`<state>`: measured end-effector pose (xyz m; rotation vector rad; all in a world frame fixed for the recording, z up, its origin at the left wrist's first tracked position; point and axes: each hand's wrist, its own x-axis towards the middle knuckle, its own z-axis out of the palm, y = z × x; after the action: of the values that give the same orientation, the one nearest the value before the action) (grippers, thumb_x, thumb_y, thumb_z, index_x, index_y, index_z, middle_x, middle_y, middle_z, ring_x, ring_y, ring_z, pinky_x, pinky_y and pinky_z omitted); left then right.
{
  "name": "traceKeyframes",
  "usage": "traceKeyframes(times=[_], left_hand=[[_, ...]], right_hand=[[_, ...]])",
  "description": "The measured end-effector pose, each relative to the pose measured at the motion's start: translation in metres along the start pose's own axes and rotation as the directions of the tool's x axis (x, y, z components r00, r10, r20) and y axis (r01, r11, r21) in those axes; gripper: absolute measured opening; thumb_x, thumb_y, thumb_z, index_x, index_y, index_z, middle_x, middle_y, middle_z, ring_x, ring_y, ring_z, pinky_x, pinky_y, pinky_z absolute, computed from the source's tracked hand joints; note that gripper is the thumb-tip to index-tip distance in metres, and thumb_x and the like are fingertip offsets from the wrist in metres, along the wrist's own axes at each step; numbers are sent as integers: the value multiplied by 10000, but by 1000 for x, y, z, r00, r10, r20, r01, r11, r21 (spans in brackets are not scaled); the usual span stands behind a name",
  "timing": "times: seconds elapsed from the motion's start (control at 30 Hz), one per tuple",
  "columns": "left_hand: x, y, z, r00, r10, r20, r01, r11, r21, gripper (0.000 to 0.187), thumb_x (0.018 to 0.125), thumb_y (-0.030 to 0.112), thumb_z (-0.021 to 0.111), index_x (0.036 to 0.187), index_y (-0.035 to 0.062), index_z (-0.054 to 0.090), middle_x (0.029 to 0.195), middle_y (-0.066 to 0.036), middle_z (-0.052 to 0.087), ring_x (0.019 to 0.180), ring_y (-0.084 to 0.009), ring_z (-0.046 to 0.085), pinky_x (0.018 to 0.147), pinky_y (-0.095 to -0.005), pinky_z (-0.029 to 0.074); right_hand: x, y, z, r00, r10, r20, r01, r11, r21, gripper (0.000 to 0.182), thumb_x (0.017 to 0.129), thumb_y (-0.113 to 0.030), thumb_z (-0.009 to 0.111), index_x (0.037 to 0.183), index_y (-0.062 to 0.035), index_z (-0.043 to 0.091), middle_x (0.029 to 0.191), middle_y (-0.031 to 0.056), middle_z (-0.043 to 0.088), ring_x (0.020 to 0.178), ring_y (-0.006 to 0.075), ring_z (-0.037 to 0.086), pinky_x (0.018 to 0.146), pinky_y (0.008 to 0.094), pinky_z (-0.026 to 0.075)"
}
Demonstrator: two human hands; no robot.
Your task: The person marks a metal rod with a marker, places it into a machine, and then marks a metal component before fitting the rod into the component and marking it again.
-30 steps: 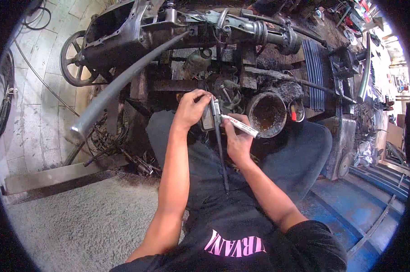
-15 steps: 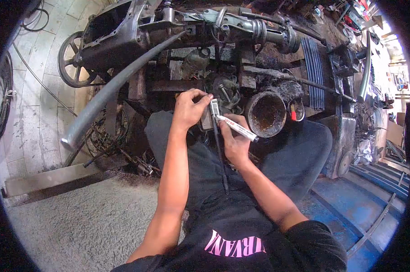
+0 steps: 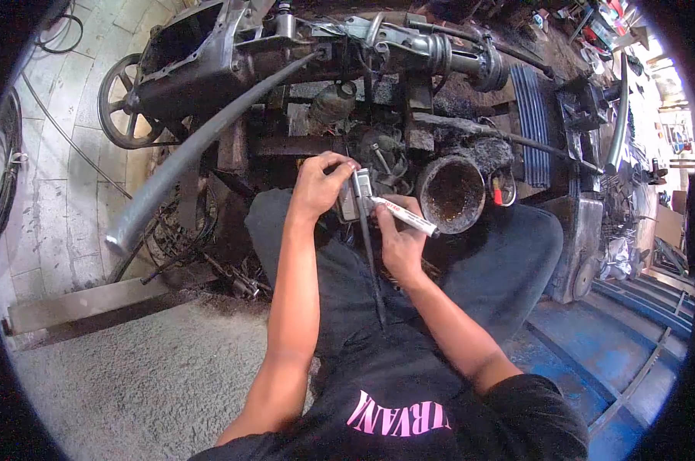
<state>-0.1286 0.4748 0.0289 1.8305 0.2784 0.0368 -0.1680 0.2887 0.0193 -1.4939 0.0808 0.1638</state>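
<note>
My left hand (image 3: 317, 188) has thumb and forefinger pinched at the upper end of a thin dark rod (image 3: 369, 250). The rod slants down between my legs, its lower end at my shirt. My right hand (image 3: 401, 244) is closed around a white marker pen (image 3: 406, 216) with red lettering. Its pale tip points left, close beside the rod, and its dark end points right. Just right of the rod's upper part is a small silver-grey block (image 3: 364, 182), partly hidden by the rod and my fingers.
A large greasy machine housing (image 3: 301, 65) lies across the back, with a long grey pipe (image 3: 201, 142) reaching left. A spoked wheel (image 3: 127, 100) stands at its left end. Right of my hands is a grimy round pot (image 3: 453, 194) beside a red-handled tool (image 3: 497, 190).
The rod's upper part has shifted slightly left, showing more of its side next to the grey block. The marker pen has turned slightly; both hands stay nearly in place.
</note>
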Motion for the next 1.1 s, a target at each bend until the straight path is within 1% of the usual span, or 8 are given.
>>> traceKeyframes(times=[0.1,0.17,0.4,0.47,0.53,0.7,0.93,1.1], left_hand=[[0,3,0,1000,5,27,-5,1000,8,209,911,132,663,978,-39,762,952,-135,753,910,-180,679,851,-313,499],[1,-2,0,999,9,30,-9,1000,-9,211,913,136,660,975,-37,764,954,-138,752,914,-187,683,852,-317,501],[1,-1,-2,999,-1,53,0,1000,18,225,918,133,650,985,-53,758,977,-131,754,936,-187,685,878,-316,503],[2,-6,-1,998,-8,63,12,998,-64,232,922,134,647,998,-57,755,984,-125,754,942,-181,683,884,-314,503],[3,-6,-1,997,-20,73,26,995,-95,230,925,130,645,1003,-57,755,986,-124,753,943,-180,682,882,-312,502],[1,2,2,998,-8,61,14,995,-96,225,929,123,643,1020,-54,749,986,-108,755,930,-165,678,866,-302,502],[0,7,1,998,-47,31,48,999,-16,224,931,140,659,1026,-45,744,977,-91,764,915,-140,674,849,-297,506],[1,5,-2,998,-27,50,28,999,-28,222,933,141,661,1019,-41,753,975,-98,769,924,-140,677,856,-297,507]], right_hand=[[-1,-13,2,999,-33,28,34,998,-47,138,935,-67,705,1045,6,665,946,74,704,890,98,627,808,278,509],[-1,-16,5,985,-155,74,163,979,-119,140,935,-65,704,1049,7,668,953,75,709,880,99,631,795,284,512],[-1,-9,3,986,-142,83,152,980,-132,141,936,-57,702,1057,4,664,959,72,705,881,101,627,799,281,511],[0,5,1,1000,-23,-4,23,999,-37,140,945,-55,694,1066,2,653,962,64,691,897,102,616,815,274,504],[0,0,-1,1000,-23,-2,23,1000,0,140,952,-56,689,1072,1,644,965,57,680,908,106,608,830,277,500],[4,1,-1,995,-96,-9,96,995,-27,148,957,-64,688,1079,5,643,970,59,684,911,120,620,835,290,504],[-1,5,-1,996,-75,43,75,997,15,154,940,-67,696,1072,5,662,983,87,700,914,136,639,839,296,509],[-1,-8,-2,980,-167,112,180,976,-122,171,921,-66,713,1068,11,674,941,100,716,824,143,665,746,298,532]])
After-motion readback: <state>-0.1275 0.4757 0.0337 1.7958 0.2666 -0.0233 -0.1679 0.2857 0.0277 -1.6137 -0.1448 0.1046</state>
